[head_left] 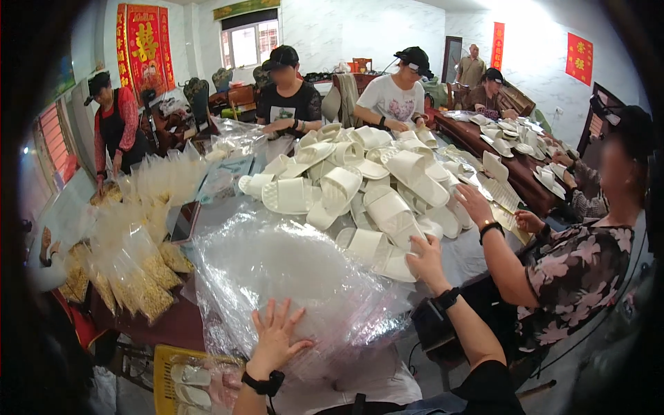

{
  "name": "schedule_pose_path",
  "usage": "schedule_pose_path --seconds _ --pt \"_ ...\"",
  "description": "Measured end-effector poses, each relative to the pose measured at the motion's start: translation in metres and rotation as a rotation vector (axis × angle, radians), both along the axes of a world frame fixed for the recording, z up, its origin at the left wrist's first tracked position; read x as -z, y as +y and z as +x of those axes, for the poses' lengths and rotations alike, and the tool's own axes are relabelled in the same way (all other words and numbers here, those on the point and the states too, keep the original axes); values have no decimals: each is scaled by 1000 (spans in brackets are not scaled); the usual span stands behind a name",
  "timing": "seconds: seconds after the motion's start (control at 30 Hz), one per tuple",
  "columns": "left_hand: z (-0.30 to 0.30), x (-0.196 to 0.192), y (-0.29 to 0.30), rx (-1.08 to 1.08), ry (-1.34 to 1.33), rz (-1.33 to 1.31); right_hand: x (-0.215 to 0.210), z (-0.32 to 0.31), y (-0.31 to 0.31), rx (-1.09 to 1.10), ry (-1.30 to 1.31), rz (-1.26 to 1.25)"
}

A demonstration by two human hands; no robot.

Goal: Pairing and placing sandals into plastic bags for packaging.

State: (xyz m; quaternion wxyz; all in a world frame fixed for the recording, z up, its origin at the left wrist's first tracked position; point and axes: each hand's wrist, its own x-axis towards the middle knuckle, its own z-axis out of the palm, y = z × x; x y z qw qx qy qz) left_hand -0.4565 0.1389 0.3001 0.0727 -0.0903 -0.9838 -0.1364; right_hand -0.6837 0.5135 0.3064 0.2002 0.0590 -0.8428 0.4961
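Observation:
My left hand [280, 335] lies with fingers spread on a stack of clear plastic bags [277, 263] at the table's near edge. My right hand [427, 263] is at the near right side of a heap of cream slippers [332, 183]. Its thumb and fingers close on the end of a cream slipper [373, 250] at the front of the heap; part of that grip is hidden. Other slippers lie jumbled behind it, some sole up and some on their sides.
Bags of small yellowish pieces [142, 270] crowd the left, beside a dark phone [185, 221]. A yellow crate [164, 380] with bagged slippers stands below. A co-worker's hand [474, 205] reaches in from the right. Two people sit across the table; more slippers cover another table [512, 149].

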Motion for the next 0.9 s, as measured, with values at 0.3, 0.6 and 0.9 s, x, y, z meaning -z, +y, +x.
schedule_pose_path --seconds 0.3,0.6,0.9 --pt "3 -11 0 36 114 136 -11 -28 -29 -286 268 553" --pt "21 -31 2 -18 310 373 -5 -56 -42 -247 371 570" --pt "22 -53 3 -316 106 932 -100 46 2 -484 185 -153"
